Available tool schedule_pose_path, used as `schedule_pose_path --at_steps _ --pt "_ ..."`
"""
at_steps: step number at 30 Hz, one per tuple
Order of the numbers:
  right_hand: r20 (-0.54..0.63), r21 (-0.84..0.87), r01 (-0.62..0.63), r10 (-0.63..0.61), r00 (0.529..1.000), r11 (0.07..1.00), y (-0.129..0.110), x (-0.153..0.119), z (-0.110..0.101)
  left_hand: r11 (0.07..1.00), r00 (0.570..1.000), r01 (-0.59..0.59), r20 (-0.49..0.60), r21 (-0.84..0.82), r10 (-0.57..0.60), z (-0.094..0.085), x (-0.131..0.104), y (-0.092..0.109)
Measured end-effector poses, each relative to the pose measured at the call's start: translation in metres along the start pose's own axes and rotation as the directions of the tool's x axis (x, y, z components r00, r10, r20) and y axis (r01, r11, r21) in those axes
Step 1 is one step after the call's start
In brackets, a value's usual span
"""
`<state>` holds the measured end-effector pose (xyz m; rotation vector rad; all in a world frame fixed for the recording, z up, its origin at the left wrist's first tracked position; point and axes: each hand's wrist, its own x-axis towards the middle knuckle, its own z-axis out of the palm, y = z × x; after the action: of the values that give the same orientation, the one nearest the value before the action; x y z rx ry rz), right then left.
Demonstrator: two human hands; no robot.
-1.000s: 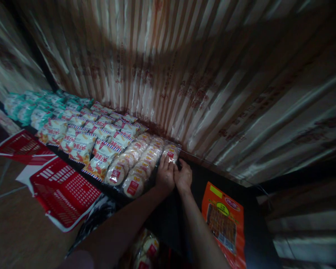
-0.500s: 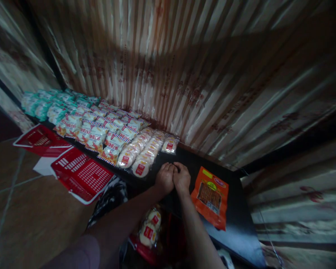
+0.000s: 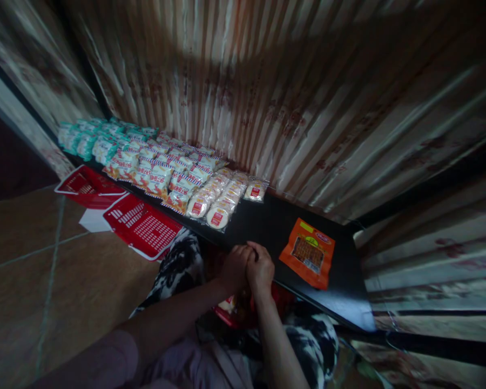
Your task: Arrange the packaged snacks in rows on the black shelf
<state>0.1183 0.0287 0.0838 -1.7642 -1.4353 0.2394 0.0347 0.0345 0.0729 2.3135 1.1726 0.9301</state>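
My left hand (image 3: 234,268) and my right hand (image 3: 261,267) are pressed together at the front edge of the black shelf (image 3: 263,224). Both are closed, fingers curled against each other, and nothing shows in them. Just beyond them lie rows of round white crackers in clear wrappers (image 3: 217,216), with one separate cracker pack (image 3: 255,190) behind. To the right an orange snack bag (image 3: 309,254) lies flat on the shelf. Below my hands, partly hidden by my wrists, is a red basket (image 3: 231,320) with something pale inside.
White and orange snack bags (image 3: 152,175) stand in rows on the left, followed by teal packs (image 3: 104,150) at the far end. Two red baskets, a nearer one (image 3: 146,227) and a farther one (image 3: 87,186), sit on the tiled floor. A pleated curtain (image 3: 243,81) hangs behind the shelf.
My clasped hands have drawn back from the shelf top to its front edge, closer to my body. The view has shifted, so the shelf sits higher and my legs show.
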Motion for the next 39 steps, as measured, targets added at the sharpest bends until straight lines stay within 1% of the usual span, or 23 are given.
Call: schedule_pose_path --at_steps 5,7,8,10,12,13,15,18,20,22,24,26,29,32,35,37,39 --pt "-0.045 0.014 0.112 -0.111 0.993 0.994 -0.002 -0.042 0.005 0.998 0.999 -0.028 -0.027 -0.055 0.026 -0.007 -0.042 -0.004" --pt "-0.056 0.046 0.158 -0.156 0.986 0.986 0.001 -0.059 0.012 0.999 0.999 0.019 -0.033 -0.047 -0.02 -0.007 -0.059 -0.01" --pt "-0.052 0.063 0.163 -0.16 0.986 0.985 0.004 -0.066 0.016 0.999 0.999 0.037 -0.014 -0.04 -0.037 -0.006 -0.065 -0.013" --pt "-0.001 0.083 0.113 -0.113 0.994 0.99 0.012 -0.078 0.026 0.997 0.995 0.078 0.068 -0.027 -0.076 -0.003 -0.076 -0.02" --pt "0.074 0.095 0.016 -0.023 0.997 0.995 0.022 -0.086 0.038 0.99 0.979 0.144 0.145 -0.006 -0.142 0.0 -0.081 -0.026" --pt "0.092 0.093 -0.041 0.033 0.995 0.995 0.027 -0.088 0.043 0.983 0.969 0.185 0.162 0.01 -0.185 0.002 -0.082 -0.028" --pt "0.115 0.088 -0.127 0.116 0.986 0.988 0.038 -0.091 0.052 0.966 0.954 0.254 0.152 0.049 -0.258 0.004 -0.081 -0.033" --pt "0.156 0.089 -0.194 0.179 0.971 0.977 0.051 -0.093 0.06 0.931 0.93 0.342 0.094 0.13 -0.355 0.005 -0.075 -0.039" --pt "0.181 0.09 -0.236 0.217 0.959 0.968 0.058 -0.094 0.063 0.892 0.901 0.415 0.055 0.18 -0.43 0.005 -0.069 -0.044" --pt "0.209 0.08 -0.281 0.259 0.943 0.957 0.064 -0.094 0.066 0.858 0.876 0.464 0.033 0.219 -0.482 0.007 -0.063 -0.05" --pt "0.244 0.062 -0.317 0.293 0.924 0.946 0.068 -0.092 0.07 0.844 0.866 0.472 0.045 0.253 -0.498 0.009 -0.059 -0.054" --pt "0.285 0.044 -0.34 0.315 0.905 0.939 0.069 -0.09 0.073 0.842 0.865 0.458 0.076 0.286 -0.497 0.012 -0.058 -0.057" --pt "0.342 0.015 -0.352 0.326 0.881 0.936 0.067 -0.086 0.075 0.848 0.873 0.416 0.117 0.328 -0.473 0.016 -0.061 -0.06" --pt "0.372 0.012 -0.359 0.329 0.868 0.933 0.064 -0.085 0.076 0.839 0.875 0.404 0.115 0.364 -0.471 0.02 -0.068 -0.062" --pt "0.373 0.061 -0.366 0.319 0.871 0.929 0.065 -0.088 0.076 0.837 0.882 0.408 0.082 0.364 -0.465 0.021 -0.072 -0.063" --pt "0.355 0.103 -0.377 0.32 0.879 0.921 0.067 -0.091 0.076 0.848 0.886 0.402 0.089 0.346 -0.456 0.022 -0.073 -0.061" --pt "0.314 0.154 -0.388 0.327 0.891 0.909 0.067 -0.093 0.076 0.854 0.877 0.416 0.11 0.314 -0.468 0.021 -0.073 -0.059"
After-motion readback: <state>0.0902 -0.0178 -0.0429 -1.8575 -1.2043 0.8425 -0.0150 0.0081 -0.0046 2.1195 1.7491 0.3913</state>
